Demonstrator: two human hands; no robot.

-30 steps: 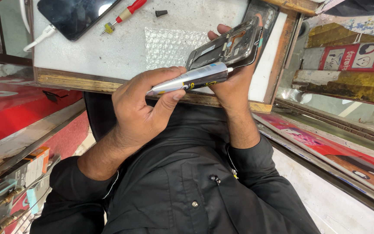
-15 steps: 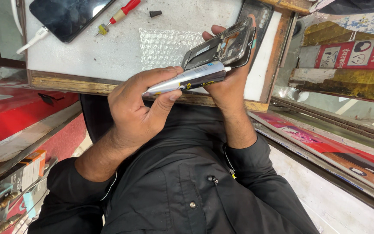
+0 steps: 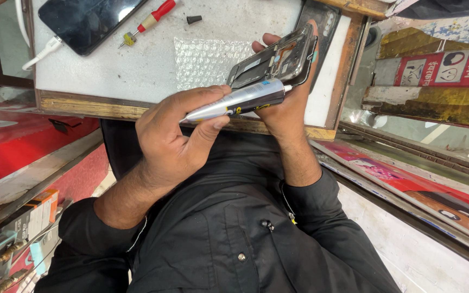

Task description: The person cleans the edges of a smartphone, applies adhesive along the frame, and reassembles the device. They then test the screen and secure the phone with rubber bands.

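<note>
Above the desk, a thin, fragile phone frame is gripped edgewise by the right hand, while a soft, squeezable glue tube is pinched mid-body by the left hand.

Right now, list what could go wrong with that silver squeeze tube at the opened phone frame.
1. The left hand grips the silver squeeze tube, nozzle at the opened black phone frame; a hard squeeze could smear its inner parts.
2. The right hand alone holds the frame, off the table; a slip could drop it.
</note>
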